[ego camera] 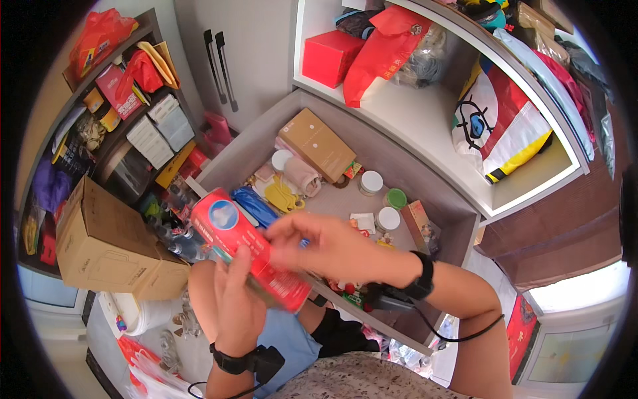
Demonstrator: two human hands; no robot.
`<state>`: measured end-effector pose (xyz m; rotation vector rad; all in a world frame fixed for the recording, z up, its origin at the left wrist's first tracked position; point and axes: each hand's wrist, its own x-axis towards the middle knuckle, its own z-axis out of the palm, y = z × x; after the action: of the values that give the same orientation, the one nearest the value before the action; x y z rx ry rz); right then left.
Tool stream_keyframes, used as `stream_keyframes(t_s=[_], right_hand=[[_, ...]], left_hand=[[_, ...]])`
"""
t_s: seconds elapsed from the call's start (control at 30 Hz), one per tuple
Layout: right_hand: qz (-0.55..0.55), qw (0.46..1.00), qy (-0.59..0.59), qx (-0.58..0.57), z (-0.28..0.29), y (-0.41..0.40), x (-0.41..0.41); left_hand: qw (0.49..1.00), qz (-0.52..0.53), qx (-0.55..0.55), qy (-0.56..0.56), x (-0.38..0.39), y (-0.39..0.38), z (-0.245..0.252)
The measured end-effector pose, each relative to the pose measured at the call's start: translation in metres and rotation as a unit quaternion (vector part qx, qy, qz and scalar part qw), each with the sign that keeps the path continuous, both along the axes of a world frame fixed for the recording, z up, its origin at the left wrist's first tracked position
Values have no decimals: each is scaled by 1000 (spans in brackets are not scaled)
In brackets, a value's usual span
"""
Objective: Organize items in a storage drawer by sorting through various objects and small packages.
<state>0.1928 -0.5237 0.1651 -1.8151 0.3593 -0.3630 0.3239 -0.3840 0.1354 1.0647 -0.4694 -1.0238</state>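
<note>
A long red printed carton (249, 244) with a blue round emblem lies tilted above the drawer's near left part. My left hand (239, 299) holds it from the left side, thumb on the printed face. Over its right edge is my right hand (329, 249), blurred, with fingers bent; whether they grip the carton cannot be told. Both wrists wear black straps with cables. Below, the pulled-out drawer (319, 197) holds a brown box (317, 144), white-lidded jars (371, 182), a green-lidded jar (395, 198), a rolled pink cloth (302, 175) and a blue plastic packet (255, 205).
A Midea cardboard box (109, 244) stands at the left, before a crowded shelf (144, 30). Above the drawer, an open cabinet compartment (398, 112) holds a red box (331, 57) and several bags. A white bucket (149, 314) sits on the floor at the lower left.
</note>
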Motion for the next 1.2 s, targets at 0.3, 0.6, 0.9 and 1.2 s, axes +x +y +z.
stream_keyframes(t_s=[0.3,0.6,0.9,1.2], right_hand=[[-455,802,114,371,-167,-171,5],[-486,759,6,433,-175,-196,15],[-313,889,-114,314,-5,-89,-16],[-90,966,-142,197,15,95,25]], left_hand=[[986,150,74,14,69,119,-30],[957,167,228,-59,50,182,-79],[963,243,-25,112,93,206,-51],[945,105,-200,235,31,108,7]])
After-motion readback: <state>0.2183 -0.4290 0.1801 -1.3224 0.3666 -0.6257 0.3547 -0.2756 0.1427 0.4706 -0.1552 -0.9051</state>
